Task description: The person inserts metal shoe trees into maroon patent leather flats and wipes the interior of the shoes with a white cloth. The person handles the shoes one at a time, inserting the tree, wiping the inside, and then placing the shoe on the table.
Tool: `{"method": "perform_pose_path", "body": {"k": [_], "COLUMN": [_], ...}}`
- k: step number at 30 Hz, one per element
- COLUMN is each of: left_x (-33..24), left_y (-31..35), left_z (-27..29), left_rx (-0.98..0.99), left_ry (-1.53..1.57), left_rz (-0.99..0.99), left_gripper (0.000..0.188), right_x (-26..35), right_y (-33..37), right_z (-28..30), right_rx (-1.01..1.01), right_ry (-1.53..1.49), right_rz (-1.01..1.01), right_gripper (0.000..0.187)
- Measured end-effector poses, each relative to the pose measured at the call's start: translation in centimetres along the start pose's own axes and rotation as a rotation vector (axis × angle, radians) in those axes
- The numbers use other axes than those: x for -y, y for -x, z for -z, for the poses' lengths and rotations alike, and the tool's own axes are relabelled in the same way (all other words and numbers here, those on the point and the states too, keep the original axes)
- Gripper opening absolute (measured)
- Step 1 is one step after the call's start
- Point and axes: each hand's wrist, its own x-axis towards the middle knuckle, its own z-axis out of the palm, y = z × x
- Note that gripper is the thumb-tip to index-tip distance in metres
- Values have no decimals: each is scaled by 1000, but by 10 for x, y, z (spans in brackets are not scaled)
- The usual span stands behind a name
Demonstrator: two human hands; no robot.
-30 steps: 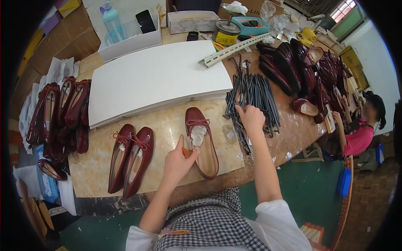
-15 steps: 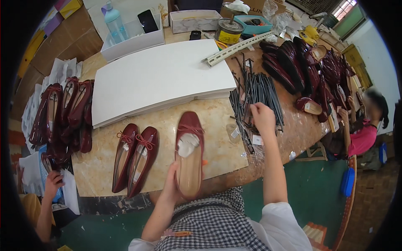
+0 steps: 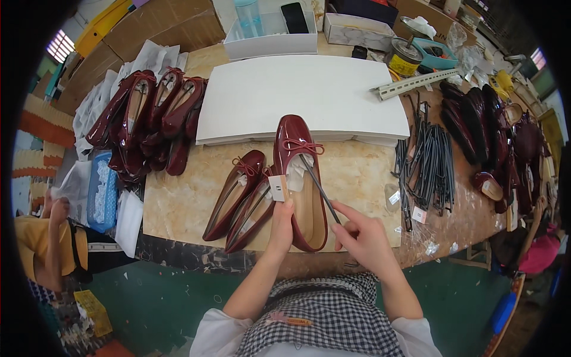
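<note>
My left hand (image 3: pixel 281 229) is closed on the side of a dark red patent ballet flat (image 3: pixel 292 132) with a bow, its toe pointing away from me. White stuffing paper fills its toe. A small white tag (image 3: pixel 278 187) stands at the shoe's left side, just above my left fingers. Between the thumb and fingers of my right hand (image 3: pixel 363 235) is a thin black stick (image 3: pixel 322 193). It slants into the shoe, its far end at the paper in the toe. Left of it, two matching flats (image 3: pixel 235 193) lie side by side on the table, each with a dark stick inside.
A stack of white board (image 3: pixel 297 89) lies behind the shoes. More black sticks (image 3: pixel 431 169) lie in a heap at right. Piles of red flats stand at the left (image 3: pixel 140 116) and far right (image 3: pixel 485 125). A slotted metal bar (image 3: pixel 416 84) rests across the board's corner. Other people sit at both sides.
My right hand has come from the stick heap to the shoe, now with a black stick in it. The view has swung left. A tag now shows beside the held shoe.
</note>
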Motion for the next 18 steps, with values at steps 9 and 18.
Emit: {"method": "perform_pose_path", "body": {"k": [9, 18], "left_x": [-36, -21], "left_y": [12, 32], "left_z": [-4, -21], "left_rx": [89, -82], "left_ry": [-33, -109], "left_rz": [-65, -195], "left_gripper": [58, 77], "right_x": [5, 10], "right_y": [-17, -31], "right_z": [-22, -56], "right_rx": [-52, -292], "right_ry": [-119, 407], "right_rz": [43, 426], "right_gripper": [33, 30]}}
